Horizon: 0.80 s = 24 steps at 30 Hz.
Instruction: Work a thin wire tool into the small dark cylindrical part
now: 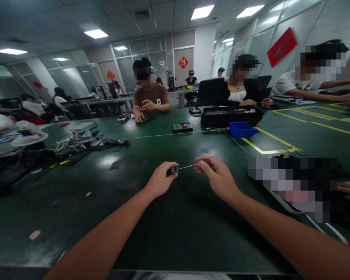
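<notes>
Head view: a blue bin [242, 130] sits beyond the right hand [212, 170]; tangled cables [91, 137] lie beyond and left of the left hand [162, 179]. Bare green worktop [181, 233] stretches from below both hands to its near edge. Wrists angled inward, the left hand grips a black cylinder [174, 170]; the right pinches a slim tool [186, 167] pointing at it.

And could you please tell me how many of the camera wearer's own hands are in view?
2: the left hand, gripping a black cylinder, and the right hand, pinching a thin tool that points towards it. Neither is hidden.
</notes>
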Available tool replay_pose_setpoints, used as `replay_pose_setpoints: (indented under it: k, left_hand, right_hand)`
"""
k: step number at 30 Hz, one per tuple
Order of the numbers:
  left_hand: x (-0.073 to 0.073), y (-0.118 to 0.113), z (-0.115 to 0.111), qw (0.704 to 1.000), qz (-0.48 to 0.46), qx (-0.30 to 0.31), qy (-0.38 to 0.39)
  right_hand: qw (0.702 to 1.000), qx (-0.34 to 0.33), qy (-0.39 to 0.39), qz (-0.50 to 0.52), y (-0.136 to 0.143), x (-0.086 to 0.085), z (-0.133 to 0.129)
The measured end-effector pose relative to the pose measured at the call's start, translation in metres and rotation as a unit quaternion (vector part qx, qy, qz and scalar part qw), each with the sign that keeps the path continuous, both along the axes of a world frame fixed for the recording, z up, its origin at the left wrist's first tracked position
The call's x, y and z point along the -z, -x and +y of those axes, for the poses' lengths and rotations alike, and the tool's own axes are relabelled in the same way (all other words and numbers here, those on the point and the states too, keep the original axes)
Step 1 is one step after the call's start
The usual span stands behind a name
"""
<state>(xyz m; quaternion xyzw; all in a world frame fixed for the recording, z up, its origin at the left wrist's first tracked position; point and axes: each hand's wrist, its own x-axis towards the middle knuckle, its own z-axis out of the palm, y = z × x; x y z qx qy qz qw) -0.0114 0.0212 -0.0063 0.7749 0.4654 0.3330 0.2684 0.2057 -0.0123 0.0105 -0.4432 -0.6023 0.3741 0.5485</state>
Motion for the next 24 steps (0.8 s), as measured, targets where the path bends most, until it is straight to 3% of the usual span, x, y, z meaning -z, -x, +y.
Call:
replay_pose_setpoints:
  k: [10, 17, 24]
  left_hand:
    - [0.002, 0.0, 0.0, 1.0, -0.001, 0.013, -0.008]
    - [0.001, 0.002, 0.0, 1.0, 0.002, 0.012, -0.001]
    - [0.003, 0.003, 0.002, 1.0, -0.004, 0.014, -0.005]
  right_hand:
    - [1.0, -0.007, 0.016, -0.025, 0.0, 0.001, 0.001]
    - [0.978, 0.076, 0.029, -0.194, -0.002, -0.009, -0.004]
    - [0.97, 0.077, 0.022, -0.231, -0.001, -0.007, -0.004]
